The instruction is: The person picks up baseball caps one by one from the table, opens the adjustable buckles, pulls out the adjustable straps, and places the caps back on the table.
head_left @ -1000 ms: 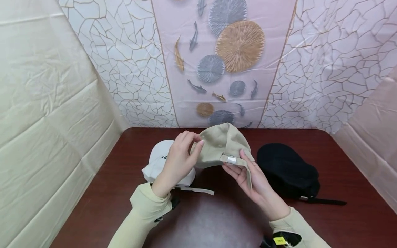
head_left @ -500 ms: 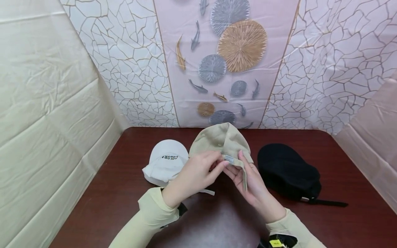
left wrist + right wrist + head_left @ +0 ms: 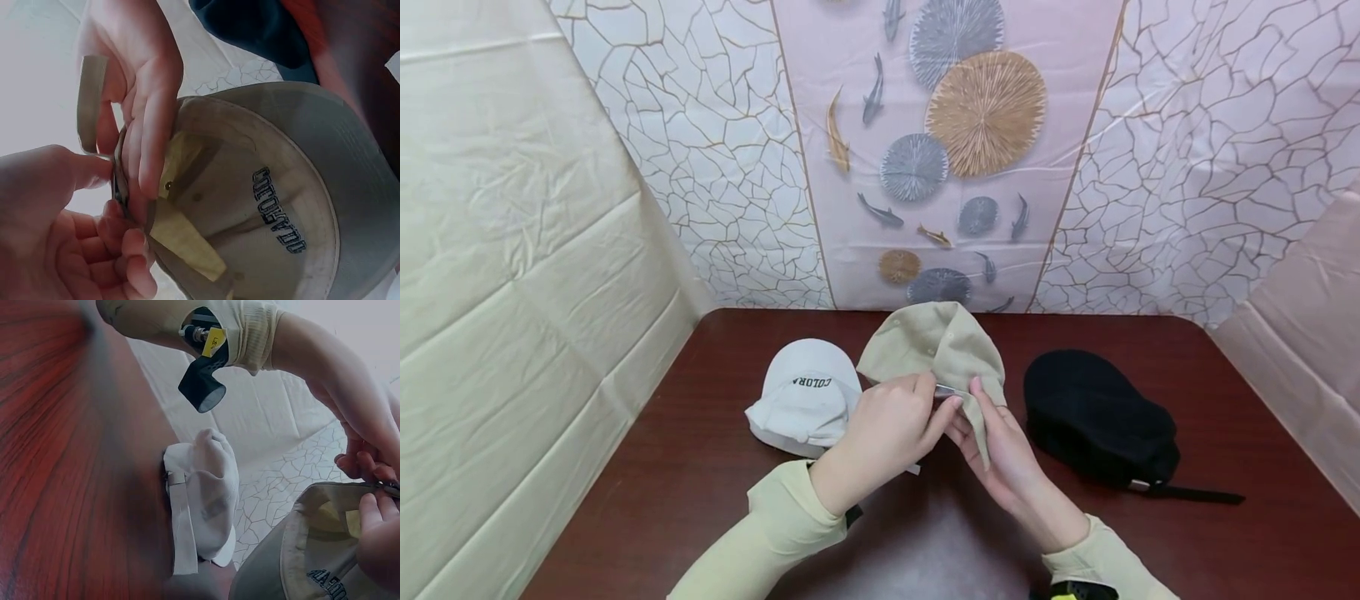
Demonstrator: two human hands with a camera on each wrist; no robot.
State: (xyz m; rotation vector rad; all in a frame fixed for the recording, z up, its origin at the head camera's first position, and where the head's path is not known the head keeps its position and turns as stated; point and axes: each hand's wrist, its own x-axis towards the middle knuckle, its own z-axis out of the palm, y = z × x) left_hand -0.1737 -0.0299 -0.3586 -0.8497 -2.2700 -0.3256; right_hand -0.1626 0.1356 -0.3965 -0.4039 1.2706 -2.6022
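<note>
A beige cap [image 3: 925, 337] is held up above the table's middle, its back strap and metal buckle [image 3: 951, 390] toward the camera. My left hand [image 3: 887, 417] pinches the strap at the buckle between thumb and fingers. On the other side my right hand [image 3: 1007, 450] grips the strap, thumb on top and fingers behind, with the loose strap end [image 3: 981, 429] hanging by the palm. In the left wrist view the cap's inside [image 3: 244, 206] shows dark lettering, and the two hands' fingertips nearly meet at the strap.
On the dark red table [image 3: 655, 467] a white cap [image 3: 808, 396] with lettering lies at the left, partly behind my left hand. At the right lies a black cap [image 3: 1093, 417], its strap [image 3: 1198, 494] stretched to the right. Fabric sheets [image 3: 715, 167] stand behind and beside the table.
My left hand has come right, from beside the cap's left edge to the buckle, and has taken hold there. The strap and buckle have tilted; the right hand has shifted slightly.
</note>
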